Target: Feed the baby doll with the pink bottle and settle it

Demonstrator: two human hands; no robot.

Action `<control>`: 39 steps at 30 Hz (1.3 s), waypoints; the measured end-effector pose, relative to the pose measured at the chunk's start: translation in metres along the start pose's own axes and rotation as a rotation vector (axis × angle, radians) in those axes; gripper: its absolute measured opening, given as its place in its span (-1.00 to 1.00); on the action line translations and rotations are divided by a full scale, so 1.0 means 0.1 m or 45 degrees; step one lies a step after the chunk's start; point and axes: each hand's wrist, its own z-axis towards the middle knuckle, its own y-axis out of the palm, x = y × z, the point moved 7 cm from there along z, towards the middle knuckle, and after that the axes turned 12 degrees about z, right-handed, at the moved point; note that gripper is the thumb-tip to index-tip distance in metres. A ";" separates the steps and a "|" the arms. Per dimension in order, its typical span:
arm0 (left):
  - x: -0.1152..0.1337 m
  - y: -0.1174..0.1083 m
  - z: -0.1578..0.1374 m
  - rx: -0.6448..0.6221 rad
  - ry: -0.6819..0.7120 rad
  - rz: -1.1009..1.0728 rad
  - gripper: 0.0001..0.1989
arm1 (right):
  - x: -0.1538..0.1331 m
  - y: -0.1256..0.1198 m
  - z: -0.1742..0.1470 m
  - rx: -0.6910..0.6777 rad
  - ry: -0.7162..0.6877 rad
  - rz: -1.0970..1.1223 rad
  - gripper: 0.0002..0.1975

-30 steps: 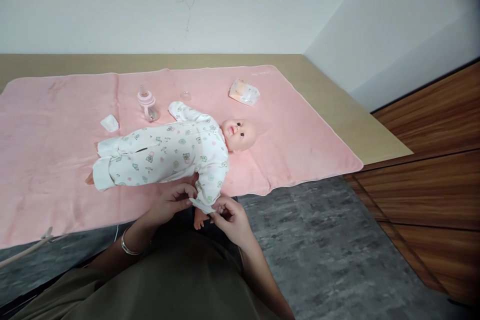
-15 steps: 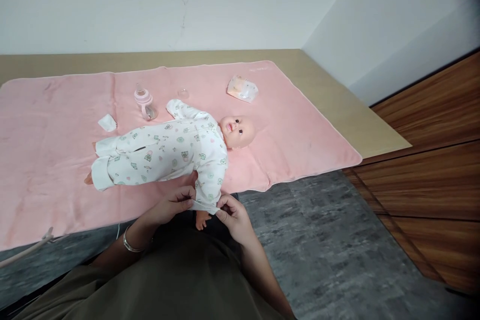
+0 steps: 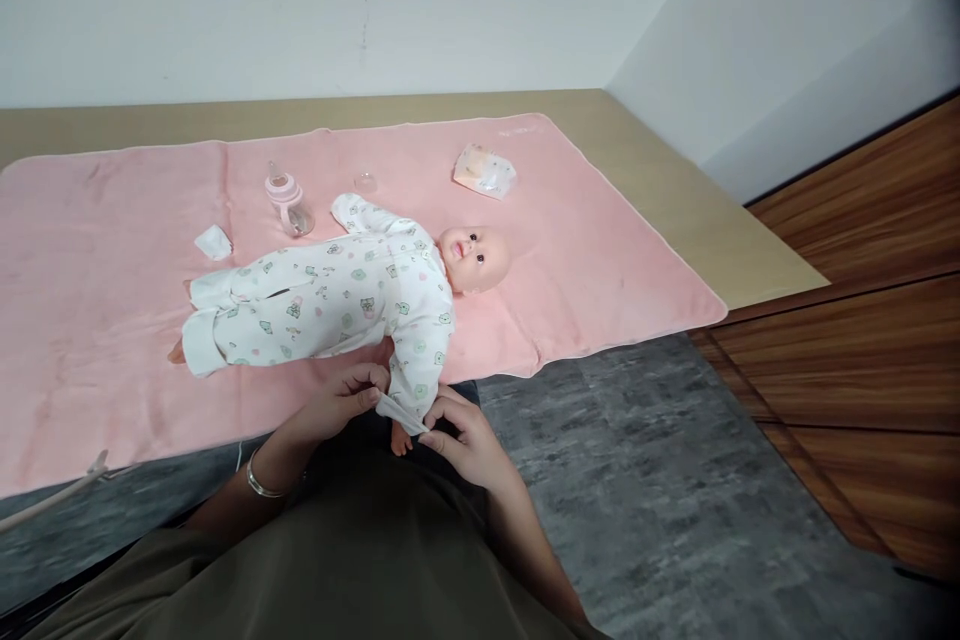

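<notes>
A baby doll (image 3: 475, 258) in a white printed romper (image 3: 341, 295) lies on its back on a pink mat (image 3: 600, 290), head to the right. Its near arm reaches over the mat's front edge toward me. My left hand (image 3: 351, 402) pinches one side of the white sleeve cuff (image 3: 402, 414) between thumb and fingers. On the other side of that cuff, my right hand (image 3: 459, 435) pinches the fabric too. Part of the doll's hand (image 3: 401, 438) shows below the cuff. The far sleeve (image 3: 356, 213) covers the doll's other hand.
Behind the doll on the mat are a pink-topped baby bottle (image 3: 289, 205), a clear cap (image 3: 366, 181), a folded white cloth or tissue (image 3: 214, 242) and a printed plastic packet (image 3: 484, 171). A cable (image 3: 56, 500) hangs at the front left. Wooden drawers (image 3: 862, 350) stand at right.
The cuff has slid slightly down over the doll's hand, so less of that hand shows. My right hand has shifted a little lower, still pinching it. The view has tilted slightly.
</notes>
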 end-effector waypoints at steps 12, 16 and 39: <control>0.11 0.08 0.03 -0.025 -0.104 0.220 -0.56 | 0.01 -0.07 -0.11 0.571 -0.294 0.147 -0.79; 0.11 0.11 0.03 -0.054 -0.145 0.237 -0.54 | 0.32 0.00 -0.11 0.667 -0.032 0.693 -0.62; 0.01 0.06 0.03 -0.002 -0.132 0.065 -0.57 | 0.45 0.09 -0.03 0.236 0.227 0.724 -0.53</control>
